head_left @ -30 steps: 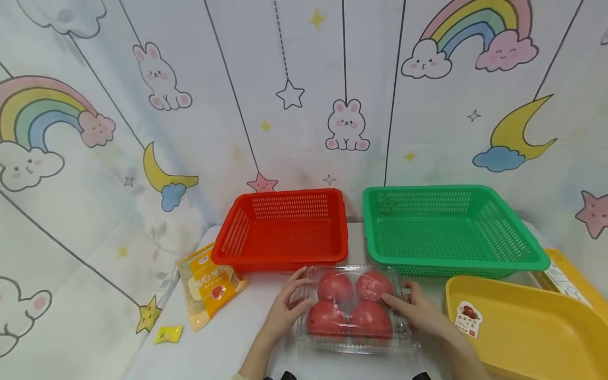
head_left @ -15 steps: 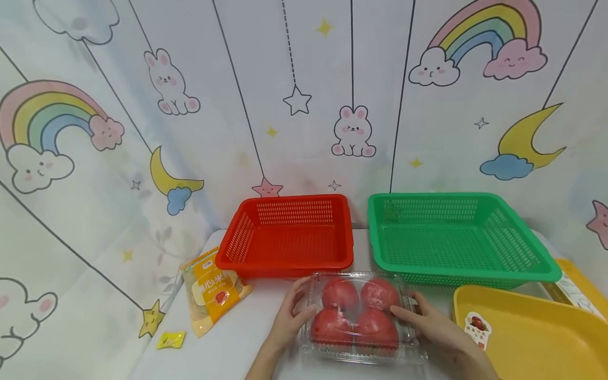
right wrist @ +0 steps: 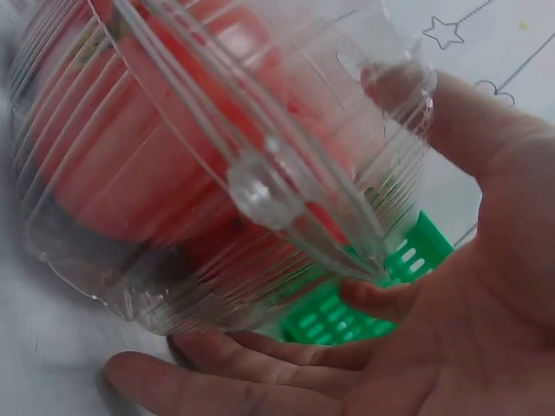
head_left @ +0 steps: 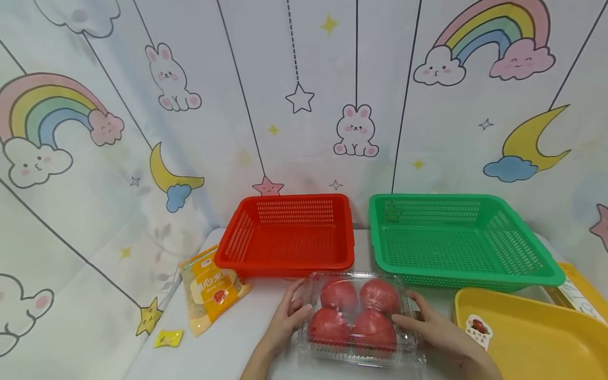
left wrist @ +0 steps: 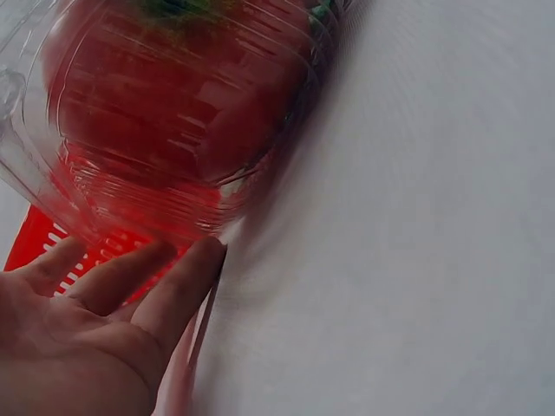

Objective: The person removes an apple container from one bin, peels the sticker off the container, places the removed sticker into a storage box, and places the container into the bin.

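I see the left hand (head_left: pixel 283 318) and the right hand (head_left: pixel 431 323), both spread, at opposite sides of the clear box (head_left: pixel 353 317). It contains four tomatoes (head_left: pixel 373 331) and lies on the desk (head_left: pixel 225 338).

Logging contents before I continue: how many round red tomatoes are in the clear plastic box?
4, all inside the clear plastic box: far-left tomato, far-right tomato, near-left tomato, near-right tomato. Any underneath could be hidden in the head view.

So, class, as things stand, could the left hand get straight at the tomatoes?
Probably not: the tomatoes sit inside a clear box that looks closed, and the left hand is outside it.
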Demonstrator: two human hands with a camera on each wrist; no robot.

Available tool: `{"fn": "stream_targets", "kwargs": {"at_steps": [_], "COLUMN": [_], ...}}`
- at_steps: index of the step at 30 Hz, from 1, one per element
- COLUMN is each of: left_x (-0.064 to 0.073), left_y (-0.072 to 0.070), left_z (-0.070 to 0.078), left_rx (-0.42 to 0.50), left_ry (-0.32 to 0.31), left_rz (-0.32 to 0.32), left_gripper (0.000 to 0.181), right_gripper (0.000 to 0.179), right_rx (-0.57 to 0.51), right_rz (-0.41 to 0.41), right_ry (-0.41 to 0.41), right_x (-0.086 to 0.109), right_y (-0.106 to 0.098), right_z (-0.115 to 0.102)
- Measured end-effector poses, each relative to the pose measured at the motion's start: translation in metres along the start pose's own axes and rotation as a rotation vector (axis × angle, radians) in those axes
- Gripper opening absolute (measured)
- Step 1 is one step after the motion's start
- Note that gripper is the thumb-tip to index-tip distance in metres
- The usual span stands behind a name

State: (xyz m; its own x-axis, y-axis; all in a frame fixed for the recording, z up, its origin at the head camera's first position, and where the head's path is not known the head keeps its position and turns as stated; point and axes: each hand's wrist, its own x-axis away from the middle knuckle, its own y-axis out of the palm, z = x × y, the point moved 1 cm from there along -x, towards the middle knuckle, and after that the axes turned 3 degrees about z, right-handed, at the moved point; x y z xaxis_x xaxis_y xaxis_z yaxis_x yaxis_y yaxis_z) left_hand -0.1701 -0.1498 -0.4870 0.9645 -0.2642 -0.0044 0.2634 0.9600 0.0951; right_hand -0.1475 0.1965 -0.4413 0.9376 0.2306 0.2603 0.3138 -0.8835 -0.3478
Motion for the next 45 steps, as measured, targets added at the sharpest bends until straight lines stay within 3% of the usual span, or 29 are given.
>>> {"fn": "stream_targets", "kwargs": {"at_steps": [8, 11, 17, 24, 28, 31, 39, 42, 45], "left_x": [0.001, 0.001, 0.001, 0.003, 0.005, 0.007, 0.015, 0.017, 0.021], "left_y": [-0.004, -0.008, -0.016, -0.016, -0.013, -0.011, -0.009, -0.009, -0.011], "left_z": [0.002, 0.001, -0.003, 0.001, 0.011, 0.021, 0.04, 0.046, 0.052], "left_rx": [0.041, 0.054, 0.17, 0.196, 0.191, 0.172, 0.12, 0.116, 0.1], "left_ry": [-0.014, -0.014, 0.003, 0.019, 0.02, -0.008, -0.129, -0.15, -0.173], "left_rz": [-0.073, -0.09, -0.156, -0.166, -0.187, -0.189, -0.108, -0.106, -0.101], "left_gripper": [0.064, 0.066, 0.071, 0.072, 0.073, 0.073, 0.069, 0.067, 0.065], "right_gripper": [0.093, 0.094, 0.099, 0.093, 0.09, 0.087, 0.088, 0.086, 0.081], "right_rx": [-0.097, -0.122, -0.089, -0.261, -0.289, -0.271, -0.277, -0.263, -0.284], "right_rz": [-0.116, -0.157, -0.195, -0.283, -0.294, -0.271, -0.207, -0.229, -0.304], "right_ry": [0.028, 0.005, -0.064, -0.064, -0.066, -0.015, 0.158, 0.109, -0.006], "right_x": [0.005, 0.007, 0.013, 0.012, 0.014, 0.016, 0.017, 0.017, 0.017], "right_y": [-0.001, 0.0, -0.001, -0.005, -0.01, -0.012, -0.008, -0.004, -0.001], "right_z": [0.004, 0.003, -0.002, -0.001, 0.001, 0.0, -0.014, -0.012, -0.007]}}
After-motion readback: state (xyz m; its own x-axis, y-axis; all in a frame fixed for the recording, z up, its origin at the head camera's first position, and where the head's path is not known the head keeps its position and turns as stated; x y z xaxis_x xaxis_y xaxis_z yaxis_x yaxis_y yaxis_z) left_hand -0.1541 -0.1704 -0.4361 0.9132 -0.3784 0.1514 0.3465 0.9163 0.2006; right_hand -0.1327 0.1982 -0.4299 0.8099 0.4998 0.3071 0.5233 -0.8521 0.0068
